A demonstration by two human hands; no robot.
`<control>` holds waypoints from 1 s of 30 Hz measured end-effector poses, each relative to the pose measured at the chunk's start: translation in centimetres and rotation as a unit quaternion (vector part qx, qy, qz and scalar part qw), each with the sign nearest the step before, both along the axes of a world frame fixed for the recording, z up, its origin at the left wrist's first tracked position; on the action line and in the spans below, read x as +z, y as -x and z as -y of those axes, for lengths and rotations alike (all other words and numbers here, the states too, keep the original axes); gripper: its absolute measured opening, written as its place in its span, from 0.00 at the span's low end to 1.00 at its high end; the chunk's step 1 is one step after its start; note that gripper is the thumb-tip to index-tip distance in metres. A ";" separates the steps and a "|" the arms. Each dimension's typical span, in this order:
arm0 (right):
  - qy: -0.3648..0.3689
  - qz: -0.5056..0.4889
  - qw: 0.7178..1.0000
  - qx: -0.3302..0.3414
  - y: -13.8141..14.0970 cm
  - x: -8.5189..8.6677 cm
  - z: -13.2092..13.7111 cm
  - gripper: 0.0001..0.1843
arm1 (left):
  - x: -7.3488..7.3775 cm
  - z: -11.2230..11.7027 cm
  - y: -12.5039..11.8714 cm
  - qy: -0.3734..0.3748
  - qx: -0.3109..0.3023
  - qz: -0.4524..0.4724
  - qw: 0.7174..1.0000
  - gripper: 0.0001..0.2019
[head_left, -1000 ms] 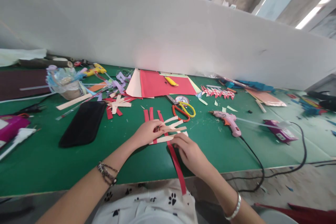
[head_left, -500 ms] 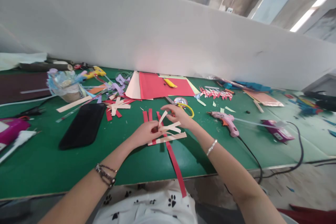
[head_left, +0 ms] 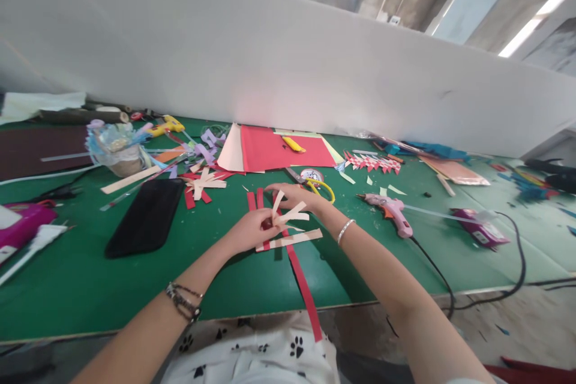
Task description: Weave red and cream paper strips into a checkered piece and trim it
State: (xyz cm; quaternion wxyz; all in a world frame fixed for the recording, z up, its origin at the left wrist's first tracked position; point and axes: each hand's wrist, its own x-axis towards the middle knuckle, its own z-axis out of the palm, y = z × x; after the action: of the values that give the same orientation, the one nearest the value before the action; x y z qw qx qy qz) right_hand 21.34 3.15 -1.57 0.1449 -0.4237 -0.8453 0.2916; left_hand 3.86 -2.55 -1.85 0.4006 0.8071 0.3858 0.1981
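Note:
My left hand [head_left: 247, 231] is closed on several cream paper strips [head_left: 291, 213], whose free ends fan out to the right of the fingers. Red paper strips [head_left: 251, 199] run under this hand, crossed near me by a flat cream strip [head_left: 306, 238]. One long red strip [head_left: 303, 288] stretches past the table edge onto my lap. My right hand [head_left: 294, 198] reaches over the far end of the red strips with fingers stretched and apart; whether the fingertips touch a strip is hard to see. Scissors with yellow handles [head_left: 326, 190] lie just beyond it.
A pink glue gun [head_left: 390, 211] with a trailing cord lies to the right. On the left are a black phone [head_left: 143, 219] and woven paper pieces [head_left: 204, 185]. Red paper sheets [head_left: 265, 150] with a yellow cutter [head_left: 294, 144] lie behind, before a white partition [head_left: 288, 66].
My right hand has moved left and slightly away from me, over the far ends of the red strips, its fingers straightening. My left hand still holds the cream strips in about the same place.

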 end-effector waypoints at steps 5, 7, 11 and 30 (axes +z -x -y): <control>0.038 -0.068 0.997 -0.003 -0.4 0.1 0.5 0.14 | -0.2 0.1 0.0 -0.005 0.018 -0.003 1.000 0.15; 0.049 -0.094 0.994 -0.005 -0.6 0.3 0.7 0.09 | -0.2 0.1 0.0 -0.006 0.018 -0.006 1.000 0.15; 0.061 -0.149 0.987 -0.023 -1.1 0.5 1.1 0.05 | 0.1 0.2 -0.1 -0.005 0.023 -0.004 1.000 0.15; 0.061 -0.295 0.946 -0.119 -3.6 1.1 4.5 0.14 | 0.0 0.0 -0.1 -0.003 0.034 0.044 0.998 0.12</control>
State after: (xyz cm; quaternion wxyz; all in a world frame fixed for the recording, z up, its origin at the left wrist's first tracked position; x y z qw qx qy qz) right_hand 24.99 -1.30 -0.43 0.3954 -0.4242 -0.6886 0.4353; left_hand 3.95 -2.60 -1.86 0.4080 0.7851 0.3946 0.2479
